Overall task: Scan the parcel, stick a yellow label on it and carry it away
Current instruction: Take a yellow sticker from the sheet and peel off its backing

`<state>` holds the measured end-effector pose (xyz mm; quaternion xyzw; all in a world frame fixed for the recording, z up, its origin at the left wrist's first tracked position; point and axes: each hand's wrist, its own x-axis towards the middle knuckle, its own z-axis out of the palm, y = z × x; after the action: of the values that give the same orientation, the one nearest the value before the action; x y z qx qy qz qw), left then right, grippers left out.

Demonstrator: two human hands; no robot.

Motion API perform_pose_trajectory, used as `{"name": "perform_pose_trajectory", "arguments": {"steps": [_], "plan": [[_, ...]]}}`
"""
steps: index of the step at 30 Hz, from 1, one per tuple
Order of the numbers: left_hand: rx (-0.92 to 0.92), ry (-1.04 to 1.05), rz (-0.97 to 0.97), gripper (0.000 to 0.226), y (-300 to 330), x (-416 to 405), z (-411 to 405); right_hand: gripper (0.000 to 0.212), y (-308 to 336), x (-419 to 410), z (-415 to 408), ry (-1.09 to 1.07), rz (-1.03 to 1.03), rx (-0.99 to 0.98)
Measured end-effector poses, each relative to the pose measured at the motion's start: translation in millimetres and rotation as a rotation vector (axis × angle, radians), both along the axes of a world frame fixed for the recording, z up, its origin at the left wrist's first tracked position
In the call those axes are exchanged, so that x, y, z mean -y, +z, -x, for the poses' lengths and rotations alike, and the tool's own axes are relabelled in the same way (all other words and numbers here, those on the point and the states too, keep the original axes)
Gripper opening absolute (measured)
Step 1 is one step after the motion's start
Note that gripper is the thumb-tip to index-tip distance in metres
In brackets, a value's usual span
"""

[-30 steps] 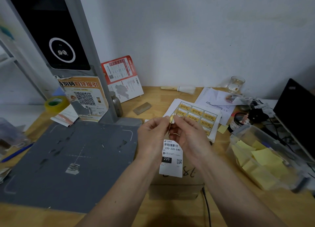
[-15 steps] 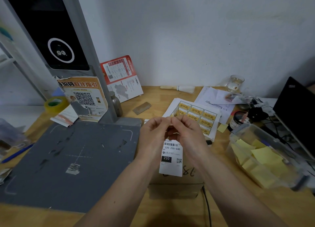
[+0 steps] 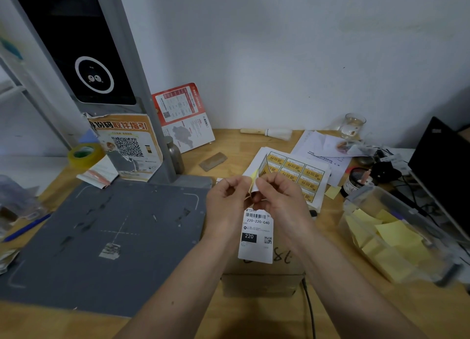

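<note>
A small brown cardboard parcel [image 3: 263, 280] lies on the wooden desk [image 3: 254, 321] near its front, with a white shipping label [image 3: 256, 234] on top. Above the parcel, my left hand [image 3: 226, 198] and my right hand [image 3: 279, 198] meet, pinching a small yellow label [image 3: 254, 177] between their fingertips. Behind the hands lies the sheet of yellow labels [image 3: 297, 173], one corner curled up.
The grey scanner pad [image 3: 101, 237] with its upright post and black screen [image 3: 84, 46] fills the left. A clear box of yellow notes [image 3: 396, 239] stands at the right, with a laptop [image 3: 442, 170], cables and a jar behind. A tape roll [image 3: 85, 154] sits far left.
The yellow label has come further out between my fingertips and now sticks up above them. Both hands stay over the parcel, hardly moved.
</note>
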<state>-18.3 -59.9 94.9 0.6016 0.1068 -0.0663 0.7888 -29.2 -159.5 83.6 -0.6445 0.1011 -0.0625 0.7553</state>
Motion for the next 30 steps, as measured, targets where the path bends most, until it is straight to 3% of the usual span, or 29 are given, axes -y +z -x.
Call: {"name": "perform_pose_trajectory", "arguments": {"steps": [8,14,22,24,27,30], "plan": [[-0.045,-0.008,0.093,0.014,4,-3,3,0.018,0,1,3,0.020,0.007,-0.018],[-0.048,0.065,0.045,0.014,-1,-3,-2,0.026,1,2,4,0.024,-0.075,-0.033],[-0.040,0.141,0.079,0.010,-1,-3,-7,0.050,2,0,4,0.049,-0.263,-0.047],[-0.034,0.153,0.071,0.009,-1,-2,-8,0.053,1,0,3,0.041,-0.152,-0.052],[-0.031,0.157,0.050,0.006,-3,0,-9,0.030,-2,0,3,0.014,0.178,-0.061],[-0.022,0.160,0.041,0.006,-5,-1,-11,0.011,-3,0,3,-0.019,0.202,-0.057]]}}
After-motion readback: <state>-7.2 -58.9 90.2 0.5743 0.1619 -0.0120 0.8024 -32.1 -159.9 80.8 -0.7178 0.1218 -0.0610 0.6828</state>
